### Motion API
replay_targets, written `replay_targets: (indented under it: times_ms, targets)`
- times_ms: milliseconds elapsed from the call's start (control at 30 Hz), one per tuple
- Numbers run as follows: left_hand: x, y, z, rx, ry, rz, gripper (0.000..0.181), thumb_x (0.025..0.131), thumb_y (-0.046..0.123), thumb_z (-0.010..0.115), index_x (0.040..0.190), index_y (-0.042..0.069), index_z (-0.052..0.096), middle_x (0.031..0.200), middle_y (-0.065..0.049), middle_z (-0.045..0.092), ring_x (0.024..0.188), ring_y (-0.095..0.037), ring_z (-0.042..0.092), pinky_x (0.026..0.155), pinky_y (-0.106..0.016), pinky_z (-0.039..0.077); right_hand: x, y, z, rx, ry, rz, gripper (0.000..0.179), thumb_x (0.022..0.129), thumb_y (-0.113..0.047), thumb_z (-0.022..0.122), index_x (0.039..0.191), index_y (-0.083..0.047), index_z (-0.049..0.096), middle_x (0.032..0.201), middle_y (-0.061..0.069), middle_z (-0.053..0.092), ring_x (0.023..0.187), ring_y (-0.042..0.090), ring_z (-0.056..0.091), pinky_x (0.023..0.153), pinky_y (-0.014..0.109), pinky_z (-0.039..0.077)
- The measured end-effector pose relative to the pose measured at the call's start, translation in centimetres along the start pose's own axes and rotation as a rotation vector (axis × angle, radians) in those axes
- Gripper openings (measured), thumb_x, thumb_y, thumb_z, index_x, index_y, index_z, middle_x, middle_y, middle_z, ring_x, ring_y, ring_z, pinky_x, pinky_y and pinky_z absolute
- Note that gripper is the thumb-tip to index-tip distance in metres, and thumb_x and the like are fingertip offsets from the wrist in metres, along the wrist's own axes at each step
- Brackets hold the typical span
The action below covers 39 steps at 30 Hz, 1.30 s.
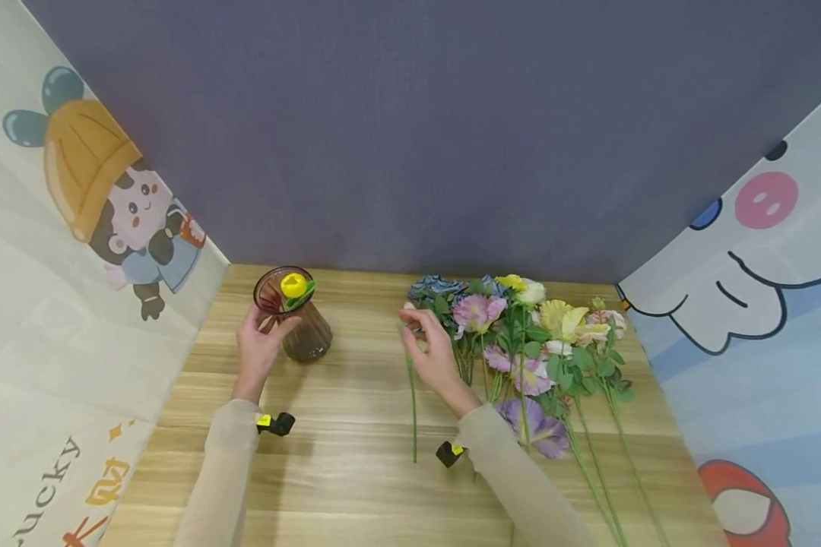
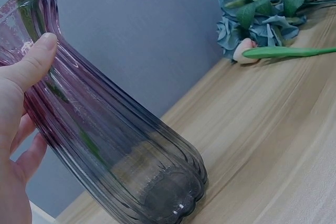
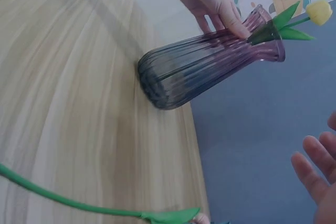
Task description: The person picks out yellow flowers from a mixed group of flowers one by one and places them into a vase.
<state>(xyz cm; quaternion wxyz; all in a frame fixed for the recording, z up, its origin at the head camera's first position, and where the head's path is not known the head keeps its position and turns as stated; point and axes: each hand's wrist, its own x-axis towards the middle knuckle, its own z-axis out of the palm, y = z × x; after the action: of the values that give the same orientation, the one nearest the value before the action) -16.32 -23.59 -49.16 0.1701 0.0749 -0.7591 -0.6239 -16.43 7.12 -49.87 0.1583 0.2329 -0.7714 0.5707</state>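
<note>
The left hand grips the neck of the fluted purple glass vase, at left on the wooden table; a yellow tulip stands inside. The pink tulip lies to the right, its long axis running near to far, bloom at the far end. The right hand, the nearer one, hovers over it, fingers loosely parted and holding nothing.
</note>
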Motion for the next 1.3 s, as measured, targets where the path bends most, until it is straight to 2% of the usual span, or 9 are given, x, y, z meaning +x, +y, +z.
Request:
replay_targets:
  times_ms: [233,367,500,733,833,933,1067,1300]
  targets:
    - [0.0,0.0,0.0,0.004,-0.004,-0.001,0.058,0.088,0.007,0.083,0.139,-0.001,0.057,0.112,0.018,0.062,0.112,-0.001,0.058,0.113,-0.042,0.048,-1.2,1.3,-1.0,-0.038,0.024,-0.001,0.028,0.101,0.0,0.061,0.129,0.003,0.064,0.116,0.019,0.066,0.1,0.032,0.065,0.083,0.03,0.059]
    - [-0.1,0.2,-0.1,0.005,-0.005,-0.004,0.058,0.088,0.008,0.083,0.139,0.0,0.057,0.112,0.018,0.062,0.112,-0.001,0.058,0.113,-0.04,0.049,-1.8,2.0,-1.6,-0.053,0.061,-0.017,0.027,0.1,0.004,0.061,0.127,0.003,0.064,0.113,0.019,0.066,0.1,0.032,0.064,0.082,0.025,0.058]
    - [0.0,0.1,-0.1,0.007,-0.003,-0.003,0.057,0.088,0.007,0.082,0.139,-0.001,0.057,0.112,0.019,0.062,0.112,-0.001,0.058,0.113,-0.04,0.048,-2.5,2.6,-2.5,-0.039,0.107,0.01,0.027,0.1,0.004,0.06,0.126,0.001,0.065,0.113,0.019,0.066,0.1,0.035,0.064,0.083,0.021,0.057]
    - [1.1,-2.7,-0.1,-0.017,0.017,-0.014,0.059,0.087,0.005,0.083,0.141,0.002,0.057,0.113,0.019,0.062,0.114,-0.002,0.058,0.114,-0.039,0.047,-3.5,3.6,-4.5,-0.038,0.183,0.078,0.026,0.103,0.001,0.059,0.128,0.002,0.065,0.116,0.023,0.066,0.102,0.038,0.064,0.084,0.015,0.053]
    - [1.2,-3.2,-0.1,-0.023,0.017,-0.001,0.058,0.087,0.008,0.084,0.139,0.004,0.059,0.114,0.017,0.063,0.114,-0.003,0.059,0.113,-0.036,0.048,-4.1,4.2,-5.4,-0.054,0.214,0.104,0.026,0.102,0.006,0.058,0.127,0.008,0.063,0.118,0.028,0.065,0.102,0.042,0.063,0.083,0.01,0.05]
    - [1.2,-3.4,-0.1,-0.028,0.013,0.021,0.057,0.087,0.011,0.085,0.138,0.005,0.06,0.115,0.015,0.064,0.115,-0.005,0.059,0.112,-0.034,0.049,-4.8,4.7,-6.3,-0.084,0.23,0.164,0.027,0.102,0.007,0.056,0.128,0.011,0.061,0.121,0.03,0.063,0.104,0.043,0.06,0.083,0.009,0.049]
    - [1.1,-3.3,-0.1,-0.038,0.013,0.031,0.056,0.087,0.012,0.085,0.137,0.004,0.06,0.116,0.013,0.064,0.116,-0.006,0.06,0.112,-0.035,0.049,-5.8,5.3,-7.7,-0.105,0.262,0.247,0.028,0.104,0.001,0.055,0.131,0.007,0.062,0.12,0.027,0.064,0.104,0.032,0.06,0.082,0.008,0.048]
    - [1.1,-3.3,0.0,-0.046,0.021,0.0,0.057,0.086,0.008,0.085,0.137,0.002,0.059,0.112,0.015,0.065,0.113,-0.006,0.06,0.114,-0.039,0.047,-7.5,7.1,-10.2,-0.167,0.342,0.257,0.027,0.104,-0.001,0.056,0.129,0.006,0.063,0.118,0.027,0.064,0.1,0.01,0.058,0.079,0.008,0.047]
